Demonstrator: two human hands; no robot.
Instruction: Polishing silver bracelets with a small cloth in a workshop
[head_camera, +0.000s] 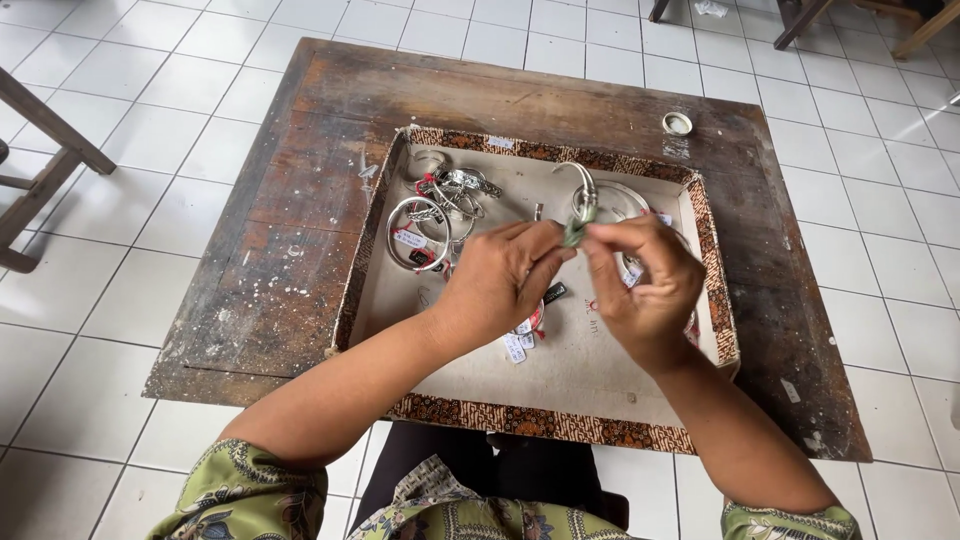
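Observation:
My left hand (500, 280) and my right hand (645, 285) meet above a shallow cardboard tray (560, 390) with a patterned brown border. Between the fingertips of both hands I pinch a silver bangle (583, 195) with a small green piece at its lower end; the bangle arcs up away from my fingers. Several other silver bangles (430, 215) with small tags lie in the tray's far left part. A few white and red tags (520, 340) show under my left hand.
The tray rests on a worn dark wooden table (300, 230) over a white tiled floor. A small round white ring (677, 123) lies on the table at the far right. Wooden furniture legs (50, 150) stand at the left edge.

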